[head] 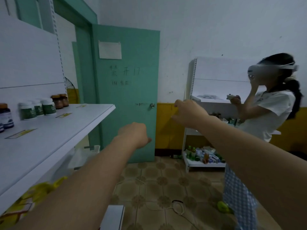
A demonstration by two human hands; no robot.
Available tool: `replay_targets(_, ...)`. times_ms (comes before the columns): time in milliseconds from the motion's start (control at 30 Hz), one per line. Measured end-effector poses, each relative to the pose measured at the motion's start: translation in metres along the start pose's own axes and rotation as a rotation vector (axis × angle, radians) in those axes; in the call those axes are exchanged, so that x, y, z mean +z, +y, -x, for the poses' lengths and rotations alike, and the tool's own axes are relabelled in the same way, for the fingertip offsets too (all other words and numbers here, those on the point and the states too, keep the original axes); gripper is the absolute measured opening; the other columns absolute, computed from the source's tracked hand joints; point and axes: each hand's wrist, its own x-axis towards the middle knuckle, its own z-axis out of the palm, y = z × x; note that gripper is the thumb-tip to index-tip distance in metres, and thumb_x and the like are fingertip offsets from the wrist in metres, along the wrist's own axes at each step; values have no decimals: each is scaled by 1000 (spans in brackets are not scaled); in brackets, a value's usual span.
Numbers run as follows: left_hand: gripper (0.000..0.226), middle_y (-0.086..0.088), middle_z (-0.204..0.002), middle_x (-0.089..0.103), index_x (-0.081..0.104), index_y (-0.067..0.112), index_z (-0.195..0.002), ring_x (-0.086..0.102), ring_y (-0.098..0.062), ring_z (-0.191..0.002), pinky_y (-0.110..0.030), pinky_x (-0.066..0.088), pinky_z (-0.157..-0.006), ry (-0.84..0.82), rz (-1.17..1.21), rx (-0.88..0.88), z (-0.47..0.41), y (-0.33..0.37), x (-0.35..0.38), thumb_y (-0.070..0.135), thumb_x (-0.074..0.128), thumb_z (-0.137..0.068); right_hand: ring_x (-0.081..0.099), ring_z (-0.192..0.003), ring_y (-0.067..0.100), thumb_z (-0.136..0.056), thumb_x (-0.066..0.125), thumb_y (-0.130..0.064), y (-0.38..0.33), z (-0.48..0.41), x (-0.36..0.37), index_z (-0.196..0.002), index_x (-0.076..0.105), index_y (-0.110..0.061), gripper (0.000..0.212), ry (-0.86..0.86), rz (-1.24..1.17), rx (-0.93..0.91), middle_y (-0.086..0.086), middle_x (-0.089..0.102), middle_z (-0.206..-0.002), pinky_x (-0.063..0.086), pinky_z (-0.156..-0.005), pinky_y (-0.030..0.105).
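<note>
Both hands hold nothing. The left hand [134,134] is curled shut just past the shelf [49,140] edge, and the right hand [189,113] hangs loosely curled, higher. To take a bottle, the left should probably swing leftward, uncurl, and wrap one without nudging its neighbours. At the shelf's rear stand three green-labelled bottles [38,109], two brown bottles [59,101] and at least one blue-labelled bottle [5,117].

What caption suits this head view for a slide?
Left hand and right hand reach out empty beside a white shelf of supplement bottles, facing a teal door.
</note>
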Motion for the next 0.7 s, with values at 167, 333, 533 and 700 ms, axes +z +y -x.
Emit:
replay_targets(167, 40, -7, -116, 57, 54, 13, -114, 56, -26, -104, -30, 40, -73, -37, -23, -35, -87, -28, 10, 45, 51, -92, 52, -110, 31, -90, 53, -28, 12, -90, 36, -132, 45, -9, 46, -44, -1, -13, 14, 55, -123, 49, -81, 37)
replay_targets(333, 34, -6, -108, 60, 56, 14, -106, 57, -25, -95, -29, 42, -71, -18, -14, -83, -183, -45, 20, 43, 51, -91, 53, -107, 27, -89, 55, -31, 34, -186, 74, -132, 45, -10, 48, -72, -19, -35, 11, 55, -122, 51, -80, 36)
replay_targets(533, 39, -8, -119, 58, 56, 14, -115, 56, -28, -108, -31, 42, -77, 23, -21, -178, -291, -49, 52, 44, 52, -89, 53, -107, 30, -89, 53, -33, 62, -303, 131, -131, 45, -11, 48, -72, 0, -116, 13, 55, -121, 52, -84, 39)
replay_targets(700, 35, -9, -115, 58, 56, 13, -113, 57, -27, -104, -30, 43, -74, 33, -14, -330, -361, -67, 60, 39, 52, -90, 53, -106, 32, -89, 52, -34, 65, -399, 162, -127, 47, -11, 44, -73, -28, -266, 13, 56, -117, 50, -86, 40)
